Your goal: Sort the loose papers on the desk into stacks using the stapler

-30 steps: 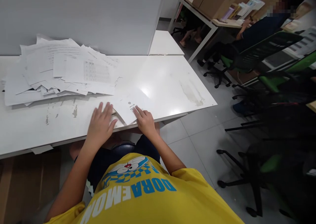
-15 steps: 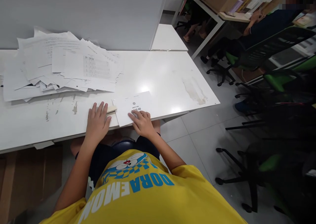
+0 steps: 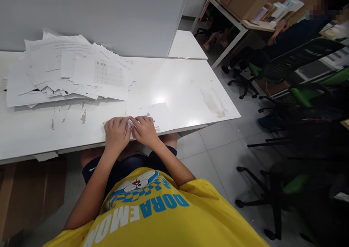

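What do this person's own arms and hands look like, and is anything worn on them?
Both arms are bare from the short yellow T-shirt sleeves down. The left hand and right hand wear no gloves, and no rings, watch or bracelets show. The shirt carries blue and white printed lettering and a cartoon face.

Left hand (image 3: 116, 132): fingers curled, resting on the left edge of the white sheet (image 3: 156, 115).
Right hand (image 3: 144, 130): touching the left hand, on the same sheet.
Table (image 3: 191, 94): white, stained.
Paper pile (image 3: 71, 72): loose, far left.
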`<move>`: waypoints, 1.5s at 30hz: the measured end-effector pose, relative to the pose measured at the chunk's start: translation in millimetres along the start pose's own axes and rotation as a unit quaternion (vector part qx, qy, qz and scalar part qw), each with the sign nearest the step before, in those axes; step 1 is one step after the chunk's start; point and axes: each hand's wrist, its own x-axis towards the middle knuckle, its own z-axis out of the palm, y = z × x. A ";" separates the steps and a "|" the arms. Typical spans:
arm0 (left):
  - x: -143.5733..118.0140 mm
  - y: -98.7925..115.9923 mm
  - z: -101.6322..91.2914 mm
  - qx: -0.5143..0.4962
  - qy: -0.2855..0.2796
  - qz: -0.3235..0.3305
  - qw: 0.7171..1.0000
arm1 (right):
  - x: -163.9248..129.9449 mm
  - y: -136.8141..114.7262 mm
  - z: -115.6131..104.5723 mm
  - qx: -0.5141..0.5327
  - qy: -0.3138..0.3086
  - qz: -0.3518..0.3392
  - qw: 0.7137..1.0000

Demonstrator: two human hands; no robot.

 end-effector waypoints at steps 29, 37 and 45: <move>13.6 -32.6 -2.0 -0.031 0.064 0.006 0.997 | -74.0 37.7 -1.4 -0.013 0.104 0.030 0.994; 89.2 -162.4 -29.4 -0.035 0.191 -0.283 0.939 | -65.7 87.2 -14.0 -0.029 0.268 0.073 0.960; 80.4 -178.5 -25.1 -0.070 0.236 -0.344 0.906 | 112.5 66.1 -7.0 -0.014 0.258 -0.075 0.963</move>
